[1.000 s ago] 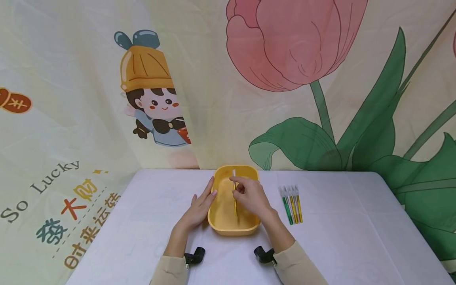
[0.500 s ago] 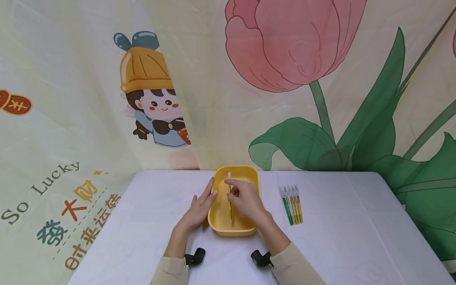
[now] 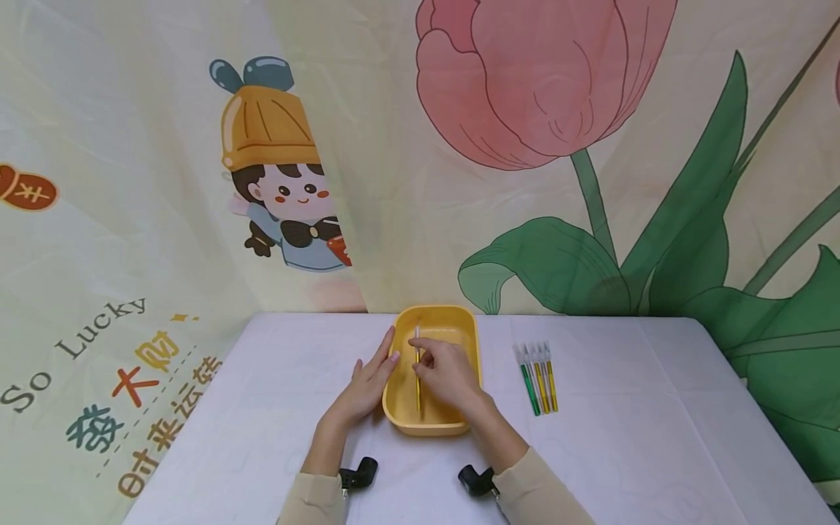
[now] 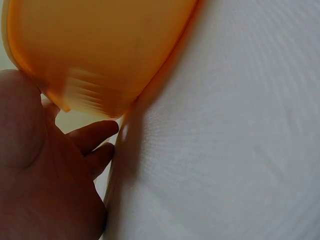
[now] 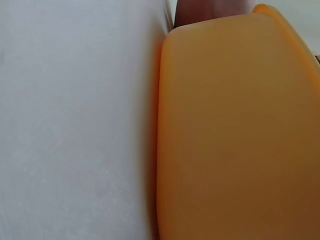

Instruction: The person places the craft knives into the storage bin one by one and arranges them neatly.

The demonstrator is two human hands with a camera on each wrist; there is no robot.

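In the head view, a yellow plastic tray (image 3: 432,429) stands lengthwise at the table's far edge. My right hand (image 3: 449,373) is over it, pinching a slim gold pen-like tool with a clear cap (image 3: 418,391) between thumb and fingers. The tool lies lengthwise in the tray, near its left wall; whether it touches the bottom, I cannot tell. With fingers extended, my left hand (image 3: 367,383) rests against the tray's left side. The left wrist view shows that hand (image 4: 55,170) beside the tray's outer wall (image 4: 100,45). The right wrist view shows mostly the tray (image 5: 235,130).
Right of the tray, several similar capped pen-like tools (image 3: 539,380) lie side by side, with green, silver and gold barrels. A white cloth covers the table (image 3: 630,437). Behind it hangs a printed curtain (image 3: 394,182) with a tulip and a cartoon figure.
My right hand has moved left and slightly toward me, carrying the gold tool from the tray's middle to near its left wall. The left hand and the tray have stayed put.
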